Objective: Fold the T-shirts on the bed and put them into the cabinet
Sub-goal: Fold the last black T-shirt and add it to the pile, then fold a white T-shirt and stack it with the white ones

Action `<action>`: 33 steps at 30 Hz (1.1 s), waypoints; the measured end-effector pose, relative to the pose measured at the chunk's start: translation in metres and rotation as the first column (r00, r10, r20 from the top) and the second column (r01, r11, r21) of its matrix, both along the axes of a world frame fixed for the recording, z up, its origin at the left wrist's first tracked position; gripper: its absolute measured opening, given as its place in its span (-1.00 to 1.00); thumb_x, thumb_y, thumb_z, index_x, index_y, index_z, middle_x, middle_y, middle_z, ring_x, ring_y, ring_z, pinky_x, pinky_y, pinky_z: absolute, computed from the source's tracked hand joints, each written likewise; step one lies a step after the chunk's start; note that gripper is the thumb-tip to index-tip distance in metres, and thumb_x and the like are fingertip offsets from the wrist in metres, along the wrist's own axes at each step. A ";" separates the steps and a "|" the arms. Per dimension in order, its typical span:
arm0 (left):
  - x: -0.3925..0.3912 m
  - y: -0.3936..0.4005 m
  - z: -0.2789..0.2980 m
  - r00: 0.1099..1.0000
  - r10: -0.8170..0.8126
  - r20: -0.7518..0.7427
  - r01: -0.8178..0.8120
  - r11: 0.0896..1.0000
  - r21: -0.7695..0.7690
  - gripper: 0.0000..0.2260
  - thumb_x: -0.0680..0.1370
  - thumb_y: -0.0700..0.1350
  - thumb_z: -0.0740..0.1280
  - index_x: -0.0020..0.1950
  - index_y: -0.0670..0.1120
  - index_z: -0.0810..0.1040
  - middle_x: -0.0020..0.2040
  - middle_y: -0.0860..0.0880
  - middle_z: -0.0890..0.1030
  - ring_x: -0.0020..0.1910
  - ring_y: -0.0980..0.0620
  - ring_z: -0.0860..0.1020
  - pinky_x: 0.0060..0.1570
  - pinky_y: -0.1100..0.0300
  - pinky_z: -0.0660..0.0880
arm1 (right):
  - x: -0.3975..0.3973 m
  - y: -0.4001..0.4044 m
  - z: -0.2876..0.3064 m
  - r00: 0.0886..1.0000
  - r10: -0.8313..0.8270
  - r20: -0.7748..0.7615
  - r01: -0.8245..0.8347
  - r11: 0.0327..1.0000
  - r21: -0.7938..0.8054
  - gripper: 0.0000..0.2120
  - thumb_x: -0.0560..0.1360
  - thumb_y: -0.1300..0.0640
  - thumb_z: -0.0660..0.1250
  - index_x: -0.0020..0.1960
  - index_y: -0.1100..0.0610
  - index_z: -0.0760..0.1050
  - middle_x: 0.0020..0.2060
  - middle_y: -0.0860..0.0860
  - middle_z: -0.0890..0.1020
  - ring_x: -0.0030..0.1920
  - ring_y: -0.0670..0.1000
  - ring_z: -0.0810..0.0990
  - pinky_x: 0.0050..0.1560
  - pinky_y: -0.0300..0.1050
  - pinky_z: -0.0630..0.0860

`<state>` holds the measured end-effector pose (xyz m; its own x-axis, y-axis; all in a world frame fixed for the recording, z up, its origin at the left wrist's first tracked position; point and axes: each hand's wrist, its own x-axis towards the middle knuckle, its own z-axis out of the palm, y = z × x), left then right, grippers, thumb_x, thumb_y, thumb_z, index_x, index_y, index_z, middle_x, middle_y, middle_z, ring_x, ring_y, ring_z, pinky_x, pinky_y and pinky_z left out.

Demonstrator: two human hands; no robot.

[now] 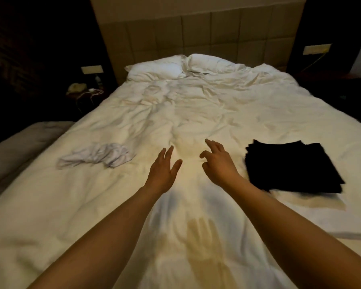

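A crumpled white T-shirt (98,155) lies on the white bed (196,113), left of centre. A folded black T-shirt (290,167) lies flat on the right side of the bed. Both my arms reach out over the middle of the bed between the two shirts. My left hand (163,172) has straight, spread fingers and holds nothing. My right hand (217,161) has loosely bent fingers and is empty too, a short way left of the black T-shirt. No cabinet is in view.
Two white pillows (183,67) lie against the padded headboard (196,34). A dark nightstand with a phone and cable (83,90) stands at the far left. A low grey bench or mattress edge (19,147) runs beside the bed's left side.
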<state>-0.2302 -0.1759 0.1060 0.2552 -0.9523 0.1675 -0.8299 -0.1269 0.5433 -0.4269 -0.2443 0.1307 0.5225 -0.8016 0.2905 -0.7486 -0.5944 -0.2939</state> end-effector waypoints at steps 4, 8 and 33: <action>0.060 0.036 0.001 0.996 0.085 -0.041 -0.085 0.996 0.003 -0.44 0.67 0.22 0.07 0.63 0.09 0.06 0.64 -0.06 0.06 0.61 -0.07 0.06 0.54 -0.02 0.07 | 0.075 0.026 -0.007 0.995 0.101 0.007 -0.101 0.995 -0.002 -0.70 0.56 0.20 0.26 0.28 0.14 0.55 0.57 0.10 0.18 0.57 0.15 0.07 0.39 0.08 0.30; 0.128 0.064 -0.012 0.987 0.161 -0.012 -0.161 0.987 0.004 -0.45 0.67 0.22 0.08 0.62 0.07 0.12 0.63 -0.07 0.12 0.60 -0.07 0.09 0.53 -0.06 0.12 | 0.140 0.045 -0.024 0.989 0.145 -0.022 -0.143 0.988 0.057 -0.64 0.58 0.15 0.25 0.36 0.14 0.47 0.56 0.08 0.23 0.55 0.12 0.13 0.36 0.07 0.35; 0.342 -0.017 -0.140 0.987 0.160 -0.003 -0.160 0.984 -0.073 -0.52 0.69 -0.09 0.22 0.60 -0.08 0.22 0.61 -0.13 0.15 0.55 -0.15 0.21 0.47 0.06 0.19 | 0.368 -0.043 -0.137 0.955 0.244 0.171 -0.277 0.936 0.215 -0.52 0.63 0.13 0.22 0.51 0.20 0.24 0.48 0.15 0.30 0.38 0.17 0.39 0.24 -0.08 0.33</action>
<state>0.1114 -0.1928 -0.0338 0.4029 -0.8844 0.2355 -0.8036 -0.2187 0.5535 -0.0587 -0.2874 -0.0065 0.6899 -0.6967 0.1965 -0.5182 -0.6648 -0.5381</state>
